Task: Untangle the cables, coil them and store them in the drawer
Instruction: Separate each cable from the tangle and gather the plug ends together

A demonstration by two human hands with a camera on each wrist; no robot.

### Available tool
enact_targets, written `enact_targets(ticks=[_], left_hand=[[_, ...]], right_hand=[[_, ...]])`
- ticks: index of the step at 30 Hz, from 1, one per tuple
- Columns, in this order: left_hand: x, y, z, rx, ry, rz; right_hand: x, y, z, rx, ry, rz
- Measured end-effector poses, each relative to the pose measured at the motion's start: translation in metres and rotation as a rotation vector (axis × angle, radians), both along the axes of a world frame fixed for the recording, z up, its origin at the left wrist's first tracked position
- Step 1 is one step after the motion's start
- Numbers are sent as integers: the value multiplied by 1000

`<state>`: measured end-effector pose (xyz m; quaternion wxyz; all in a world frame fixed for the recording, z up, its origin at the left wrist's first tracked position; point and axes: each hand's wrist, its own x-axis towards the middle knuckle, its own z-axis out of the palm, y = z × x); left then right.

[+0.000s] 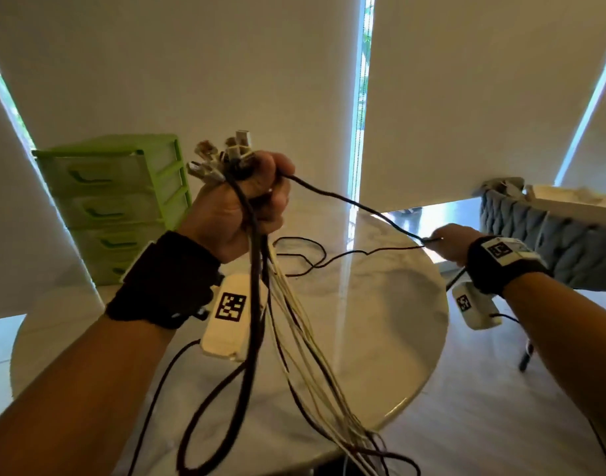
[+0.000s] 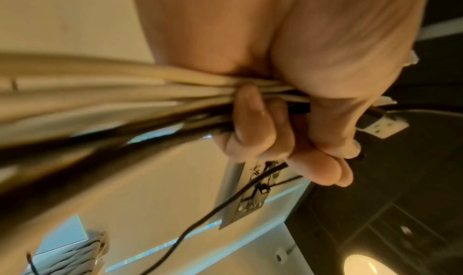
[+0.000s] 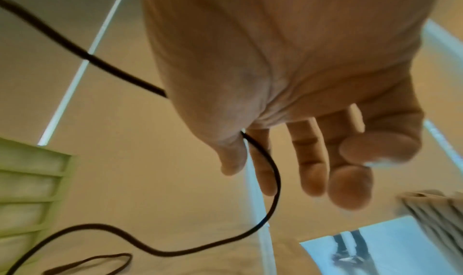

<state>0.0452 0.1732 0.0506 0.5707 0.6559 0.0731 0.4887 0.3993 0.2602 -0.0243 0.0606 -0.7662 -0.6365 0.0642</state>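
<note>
My left hand is raised over the table and grips a bundle of cables just below their plugs, which stick up out of the fist. White and black strands hang down past the table's front edge. In the left wrist view the fingers curl round the bundle. One thin black cable runs taut from that fist to my right hand at the table's right edge. There the cable hooks round the little finger and trails back onto the tabletop. The green drawer unit stands at the back left, its drawers closed.
The round white marble table carries loose loops of the black cable. A grey tufted chair stands to the right with a white box on it. Pale roller blinds cover the windows behind. Wrist cameras hang below both forearms.
</note>
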Motion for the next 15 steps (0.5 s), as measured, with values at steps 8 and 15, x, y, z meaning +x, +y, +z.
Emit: enact_targets(ticks=[8, 15], left_hand=[[-9, 28, -21, -304, 28, 486], [22, 36, -29, -242, 394, 530]], right_hand=[[40, 1, -23, 38, -165, -117], [-62, -2, -20, 87, -288, 333]])
